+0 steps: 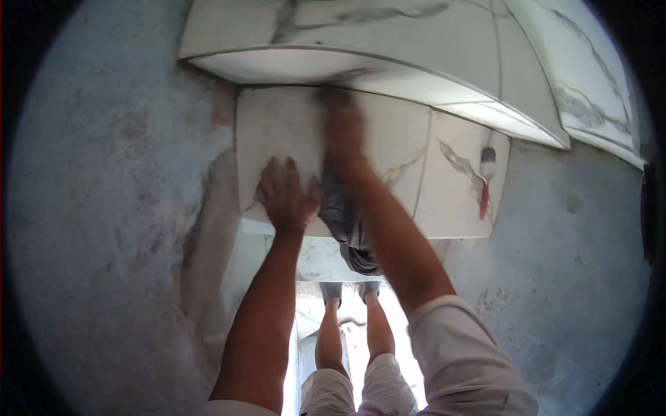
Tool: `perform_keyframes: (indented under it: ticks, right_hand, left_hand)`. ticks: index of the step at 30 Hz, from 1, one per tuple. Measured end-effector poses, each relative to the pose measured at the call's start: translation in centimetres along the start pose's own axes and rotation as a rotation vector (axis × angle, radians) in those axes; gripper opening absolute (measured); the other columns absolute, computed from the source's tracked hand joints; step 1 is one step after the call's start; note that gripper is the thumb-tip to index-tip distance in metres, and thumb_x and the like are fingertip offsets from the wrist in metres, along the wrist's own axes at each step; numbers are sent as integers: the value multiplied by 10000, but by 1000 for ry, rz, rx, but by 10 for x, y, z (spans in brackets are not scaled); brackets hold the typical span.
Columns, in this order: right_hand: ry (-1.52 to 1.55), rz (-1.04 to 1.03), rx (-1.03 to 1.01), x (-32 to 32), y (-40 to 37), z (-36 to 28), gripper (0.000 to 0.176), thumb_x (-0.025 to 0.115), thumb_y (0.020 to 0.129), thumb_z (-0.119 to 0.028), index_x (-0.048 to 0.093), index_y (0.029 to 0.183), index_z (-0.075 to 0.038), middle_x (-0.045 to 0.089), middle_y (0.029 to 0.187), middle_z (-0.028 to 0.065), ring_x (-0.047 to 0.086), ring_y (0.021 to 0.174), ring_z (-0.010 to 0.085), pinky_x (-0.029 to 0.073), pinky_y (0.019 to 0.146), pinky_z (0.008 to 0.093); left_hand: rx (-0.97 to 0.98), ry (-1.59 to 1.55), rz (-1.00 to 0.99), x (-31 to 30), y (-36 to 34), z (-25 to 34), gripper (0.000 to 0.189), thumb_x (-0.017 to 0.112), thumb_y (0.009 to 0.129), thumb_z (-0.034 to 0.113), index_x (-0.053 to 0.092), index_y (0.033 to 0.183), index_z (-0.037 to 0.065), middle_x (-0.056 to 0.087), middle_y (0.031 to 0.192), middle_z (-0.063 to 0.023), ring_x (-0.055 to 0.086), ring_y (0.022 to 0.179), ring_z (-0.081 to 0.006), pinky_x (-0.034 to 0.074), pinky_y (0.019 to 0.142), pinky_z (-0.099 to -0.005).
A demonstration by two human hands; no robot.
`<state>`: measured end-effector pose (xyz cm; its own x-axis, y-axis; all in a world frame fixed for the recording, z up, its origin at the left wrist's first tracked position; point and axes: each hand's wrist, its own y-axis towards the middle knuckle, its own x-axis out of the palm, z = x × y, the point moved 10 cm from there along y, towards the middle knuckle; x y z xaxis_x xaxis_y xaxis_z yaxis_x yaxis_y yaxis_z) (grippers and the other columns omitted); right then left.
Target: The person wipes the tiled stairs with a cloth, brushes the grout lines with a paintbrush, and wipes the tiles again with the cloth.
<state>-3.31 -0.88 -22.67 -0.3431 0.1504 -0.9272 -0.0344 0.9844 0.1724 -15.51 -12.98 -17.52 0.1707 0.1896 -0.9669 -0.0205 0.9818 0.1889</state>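
My left hand (286,196) lies flat with its fingers spread on a pale, grey-veined tile step (395,132). Farther up the same step, close to the base of the riser, my right hand (345,132) is smeared by motion. A dark cloth (336,211) is bunched in it and trails down under my right forearm, hanging over the step's front edge. The fingers of the right hand are too blurred to make out singly. To the right, a paintbrush (485,184) with a red handle and dark bristles rests on the tile.
Above rises another veined tile step (388,28) with a bright white riser (291,66). Bare grey concrete walls (111,194) flank the stairs on both sides. My feet (350,291) stand on a lower step. More veined tile (590,76) is at upper right.
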Motion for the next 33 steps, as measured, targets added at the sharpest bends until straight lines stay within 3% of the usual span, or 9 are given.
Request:
perform_keyframes:
  ticks: [1, 3, 6, 9, 13, 15, 20, 27, 33]
  right_hand:
    - [295, 121, 60, -49, 4, 33, 278, 486, 878, -60, 633, 1112, -20, 629, 1056, 171, 600, 1007, 316, 459, 948, 422]
    - [305, 38, 480, -91, 0, 62, 290, 483, 877, -34, 617, 1132, 1, 634, 1034, 166, 605, 996, 334, 460, 942, 433]
    - [211, 254, 143, -36, 6, 4, 265, 486, 881, -80, 636, 1088, -9, 634, 1019, 190, 609, 948, 384, 499, 836, 459]
    - [390, 79, 29, -12, 28, -95, 265, 513, 830, -106, 662, 1046, -139, 631, 1080, 168, 613, 966, 365, 490, 869, 457]
    - [352, -40, -61, -17, 36, -72, 253, 518, 826, -93, 675, 1021, -131, 643, 1050, 156, 622, 973, 331, 489, 869, 451]
    - [424, 104, 139, -55, 32, -44, 217, 536, 809, -60, 677, 973, -83, 644, 1010, 174, 618, 955, 353, 488, 845, 447]
    - [266, 69, -48, 0, 39, -133, 212, 520, 820, -74, 677, 961, -70, 641, 1027, 148, 618, 946, 338, 497, 825, 436]
    - [465, 79, 87, -23, 43, -96, 250, 512, 817, -38, 676, 998, -94, 630, 1018, 143, 615, 946, 353, 503, 830, 440]
    - [316, 50, -128, -21, 53, -127, 208, 516, 834, -42, 666, 970, -91, 614, 981, 152, 626, 869, 371, 511, 775, 468]
  left_hand:
    - [-13, -5, 18, -2, 0, 0, 627, 645, 773, 405, 509, 1282, 66, 448, 1325, -239, 430, 1215, -407, 347, 925, -536]
    - [-30, 2, -12, -4, 3, -2, 638, 647, 765, 407, 508, 1278, 54, 455, 1314, -245, 440, 1197, -418, 349, 920, -544]
    - [-35, -60, -28, -2, 3, -2, 661, 645, 770, 410, 493, 1299, 44, 452, 1314, -250, 448, 1188, -409, 346, 921, -544]
    - [-45, -32, -61, 10, -6, -8, 612, 625, 795, 363, 499, 1287, 22, 454, 1318, -245, 456, 1187, -388, 344, 933, -525]
    - [-44, -45, -22, 5, -2, -10, 613, 567, 854, 380, 456, 1311, -14, 463, 1312, -224, 459, 1175, -394, 339, 950, -514]
    - [-44, -34, -9, 3, -2, -10, 604, 558, 859, 381, 460, 1306, -14, 464, 1309, -220, 456, 1178, -392, 335, 955, -519]
    - [-50, -106, 17, 1, -7, -11, 581, 554, 860, 356, 465, 1298, -15, 460, 1314, -218, 454, 1177, -381, 329, 968, -521]
    - [-38, -59, -7, 9, -5, -12, 663, 591, 833, 412, 441, 1301, -33, 463, 1302, -213, 440, 1195, -369, 320, 975, -504]
    - [-54, -34, 28, -1, -2, -11, 610, 589, 803, 353, 483, 1263, -34, 535, 1229, -208, 527, 1093, -327, 384, 927, -467]
